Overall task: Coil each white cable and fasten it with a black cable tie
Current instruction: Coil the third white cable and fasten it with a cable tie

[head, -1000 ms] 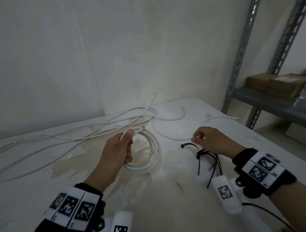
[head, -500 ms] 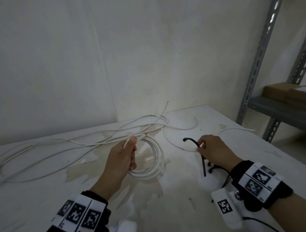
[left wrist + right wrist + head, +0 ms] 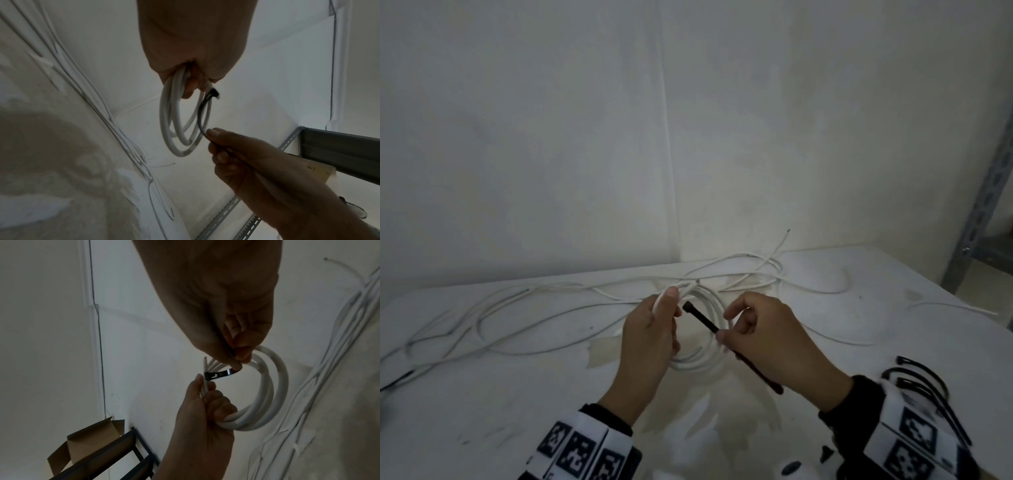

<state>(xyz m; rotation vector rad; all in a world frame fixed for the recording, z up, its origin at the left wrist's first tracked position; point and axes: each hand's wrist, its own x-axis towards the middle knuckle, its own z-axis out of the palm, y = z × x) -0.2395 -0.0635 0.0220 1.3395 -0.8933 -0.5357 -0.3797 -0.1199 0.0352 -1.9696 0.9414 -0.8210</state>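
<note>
Dim room: white wall [image 3: 585, 137], stained white table [image 3: 482, 411], grey metal shelving [image 3: 983, 212].

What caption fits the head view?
Left hand grips a coiled white cable; right hand pinches a black cable tie beside it.

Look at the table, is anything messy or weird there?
Yes. Loose white cables sprawl tangled across the table instead of coiled, and a brownish stain marks its top beside the coil held in the left hand. Spare black ties lie scattered at the right.
</note>
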